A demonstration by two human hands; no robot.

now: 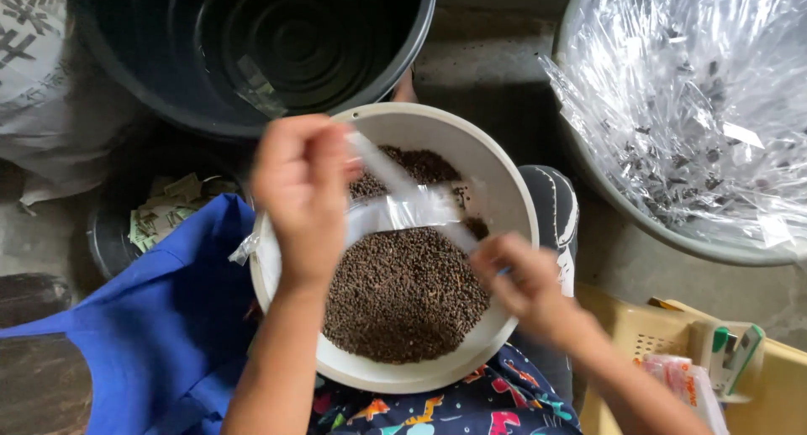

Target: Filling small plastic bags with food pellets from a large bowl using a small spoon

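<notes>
The left hand [303,195] is motion-blurred, and its fingertips cannot be separated. It covers part of the clear plastic bag [403,208]. The right hand [525,279] hides the bag's lower corner, along with a blue object too small to identify. The black tub [252,48], the plastic-lined basin [689,116] and the yellow crate [664,359] are cut off by the picture's edges.

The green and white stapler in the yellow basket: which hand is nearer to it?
Right. The right hand is over the bowl's right side, nearer the stapler; the left hand is at its far left.
</notes>
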